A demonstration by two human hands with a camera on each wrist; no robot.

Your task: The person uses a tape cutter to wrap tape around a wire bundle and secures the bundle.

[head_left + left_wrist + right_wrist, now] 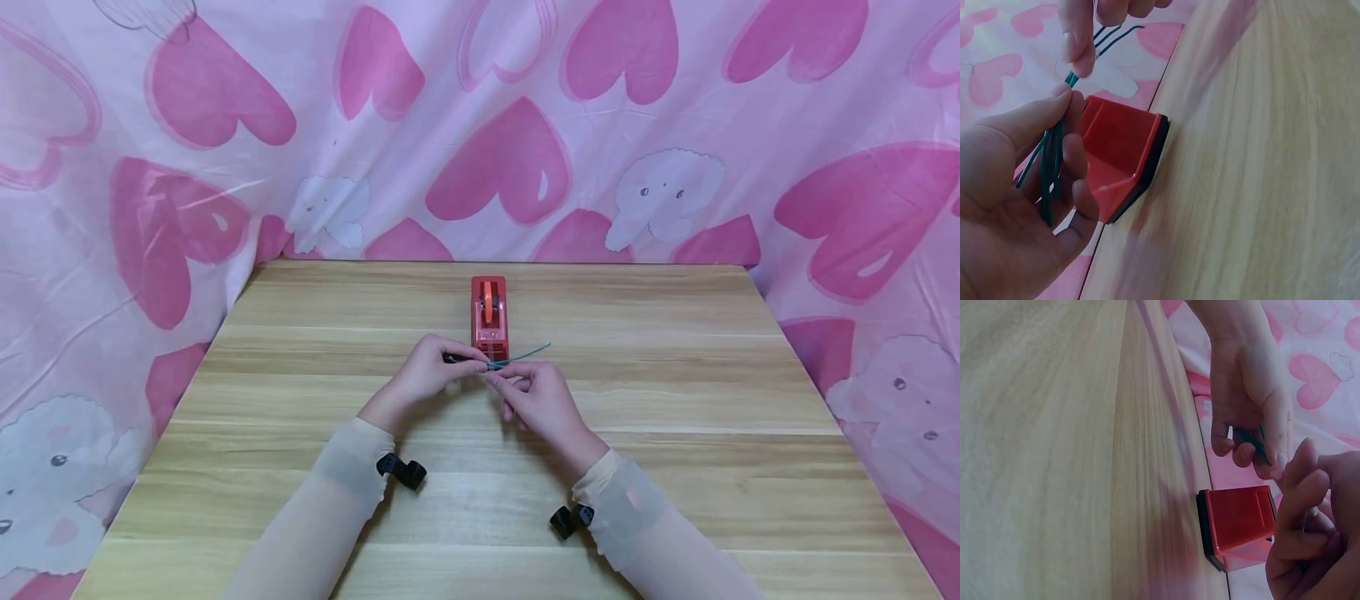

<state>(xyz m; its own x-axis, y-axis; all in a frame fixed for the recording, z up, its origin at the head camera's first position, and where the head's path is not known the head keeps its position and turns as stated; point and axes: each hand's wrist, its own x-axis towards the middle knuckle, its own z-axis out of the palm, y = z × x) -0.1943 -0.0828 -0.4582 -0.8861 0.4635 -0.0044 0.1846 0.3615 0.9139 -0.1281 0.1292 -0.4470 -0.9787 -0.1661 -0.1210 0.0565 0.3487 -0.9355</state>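
My left hand (431, 371) pinches a small bundle of thin green wires (1052, 162) between thumb and index finger, its other fingers loosely curled around the lower ends. Close beside it, the thumb and index fingertips of my right hand (543, 404) pinch the same bundle just above the left thumb. The free wire ends fan out past the right fingers. Both hands are raised in front of a red tape dispenser (491, 336), which carries an orange roll (488, 302). The right palm hides part of its own grip in the right wrist view.
The dispenser stands on a wood-grain table (660, 467), toward its back edge. A pink curtain (337, 142) with hearts and white cartoon animals hangs behind and along both sides. Black wrist cameras (401, 472) are strapped on both sleeved forearms.
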